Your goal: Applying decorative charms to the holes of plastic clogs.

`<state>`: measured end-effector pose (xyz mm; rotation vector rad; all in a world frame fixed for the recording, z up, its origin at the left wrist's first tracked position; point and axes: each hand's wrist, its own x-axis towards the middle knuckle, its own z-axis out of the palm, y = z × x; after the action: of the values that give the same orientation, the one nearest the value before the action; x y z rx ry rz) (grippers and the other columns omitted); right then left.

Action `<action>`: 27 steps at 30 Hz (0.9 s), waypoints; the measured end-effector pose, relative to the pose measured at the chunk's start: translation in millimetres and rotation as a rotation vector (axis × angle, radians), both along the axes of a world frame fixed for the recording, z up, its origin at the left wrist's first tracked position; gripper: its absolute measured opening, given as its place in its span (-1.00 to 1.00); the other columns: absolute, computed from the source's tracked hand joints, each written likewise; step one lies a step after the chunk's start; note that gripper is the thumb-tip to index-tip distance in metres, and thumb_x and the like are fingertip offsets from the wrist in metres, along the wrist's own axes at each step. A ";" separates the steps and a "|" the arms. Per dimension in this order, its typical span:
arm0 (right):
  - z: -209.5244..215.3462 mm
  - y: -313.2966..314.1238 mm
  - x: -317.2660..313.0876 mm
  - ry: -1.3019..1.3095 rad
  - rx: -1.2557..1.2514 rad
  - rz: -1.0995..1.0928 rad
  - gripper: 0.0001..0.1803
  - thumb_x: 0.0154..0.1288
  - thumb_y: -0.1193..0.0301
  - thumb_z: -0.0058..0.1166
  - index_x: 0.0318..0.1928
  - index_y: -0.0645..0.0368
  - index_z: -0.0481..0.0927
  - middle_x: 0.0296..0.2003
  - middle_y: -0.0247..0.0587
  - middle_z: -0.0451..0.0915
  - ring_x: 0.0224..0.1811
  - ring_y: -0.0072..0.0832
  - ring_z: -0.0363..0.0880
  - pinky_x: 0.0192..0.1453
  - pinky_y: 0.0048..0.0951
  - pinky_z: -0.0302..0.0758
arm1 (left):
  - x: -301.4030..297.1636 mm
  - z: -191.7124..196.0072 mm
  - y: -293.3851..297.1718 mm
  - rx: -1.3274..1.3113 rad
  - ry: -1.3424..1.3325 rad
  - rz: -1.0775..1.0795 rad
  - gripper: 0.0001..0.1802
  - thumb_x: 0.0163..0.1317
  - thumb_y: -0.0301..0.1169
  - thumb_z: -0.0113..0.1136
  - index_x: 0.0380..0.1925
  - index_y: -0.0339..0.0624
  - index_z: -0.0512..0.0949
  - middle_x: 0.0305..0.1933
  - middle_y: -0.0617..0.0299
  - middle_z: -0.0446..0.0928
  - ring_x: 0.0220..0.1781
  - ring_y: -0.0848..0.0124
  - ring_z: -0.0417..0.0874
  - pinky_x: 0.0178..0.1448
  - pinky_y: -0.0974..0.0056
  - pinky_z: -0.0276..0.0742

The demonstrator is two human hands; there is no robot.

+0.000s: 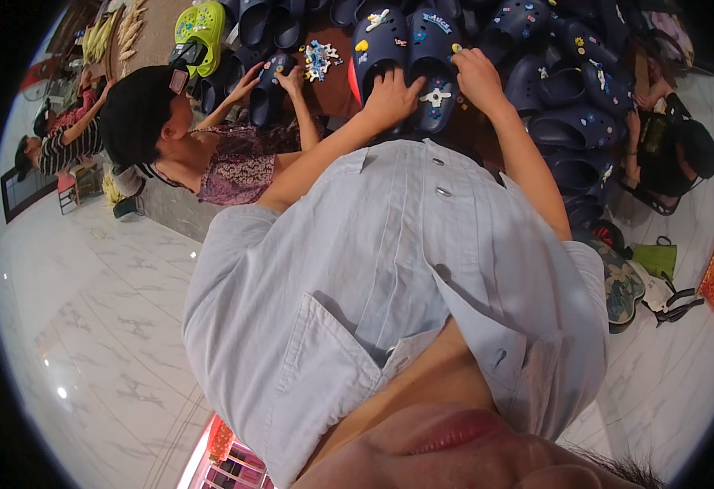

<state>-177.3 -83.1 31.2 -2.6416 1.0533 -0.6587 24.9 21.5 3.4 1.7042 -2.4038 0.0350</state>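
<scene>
My left hand [394,96] lies fingers spread on a navy foam clog [377,49] and holds it down. That clog carries small coloured charms, and beside it a second navy clog [437,99] has a white flower charm. My right hand [478,75] reaches the right edge of a neighbouring navy clog [432,37]. Its fingertips pinch a small yellow charm [457,49] there. Both bare forearms rise from my pale blue button shirt [390,269].
A heap of navy clogs [569,90] fills the top. A person in a dark cap [141,110] at left handles another clog [269,77] beside loose charms [319,59]. Lime clogs [200,26], a green bag [657,259] and white marble floor [88,310] surround us.
</scene>
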 end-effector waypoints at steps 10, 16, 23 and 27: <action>-10.3 -4.6 -7.7 0.027 0.151 -0.115 -0.70 0.06 0.61 0.04 -0.14 0.27 0.62 -0.14 -0.12 0.61 -0.02 -0.23 0.54 0.07 -0.25 0.49 | -5.4 -3.9 -0.3 0.014 0.030 0.044 -0.43 0.12 -0.26 0.14 0.21 0.20 0.42 -0.13 -0.19 0.40 -0.08 -0.07 0.49 -0.14 -0.07 0.44; -32.3 12.4 -38.1 -0.747 1.098 -0.218 -0.47 0.16 0.62 0.08 0.19 0.11 0.55 -0.08 -0.31 0.59 -0.02 -0.54 0.49 0.12 -0.54 0.38 | -4.1 -3.4 -1.4 -0.003 0.027 0.055 -0.41 0.09 -0.28 0.19 0.21 0.19 0.42 -0.08 -0.17 0.40 0.00 -0.09 0.48 -0.08 -0.08 0.43; -34.5 12.4 -33.3 -0.727 0.963 -0.173 -0.45 0.18 0.61 0.09 0.21 0.01 0.55 -0.13 -0.32 0.56 -0.04 -0.55 0.49 0.12 -0.52 0.39 | -4.4 0.7 -0.3 0.044 0.030 0.063 -0.39 0.08 -0.25 0.23 0.22 0.19 0.42 -0.08 -0.13 0.39 0.02 -0.07 0.47 -0.06 -0.08 0.43; -31.3 10.2 -28.4 -0.596 0.726 -0.147 -0.47 0.17 0.59 0.07 0.19 0.02 0.55 -0.13 -0.23 0.57 -0.01 -0.42 0.53 0.15 -0.46 0.40 | -5.3 1.8 1.0 0.031 0.032 0.060 -0.40 0.08 -0.25 0.23 0.21 0.19 0.42 -0.08 -0.12 0.39 0.01 -0.05 0.46 -0.07 -0.06 0.43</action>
<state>-205.7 -72.9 -0.1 -1.6232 1.0372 -0.8218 19.5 22.5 5.2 1.7757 -2.3420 -0.0215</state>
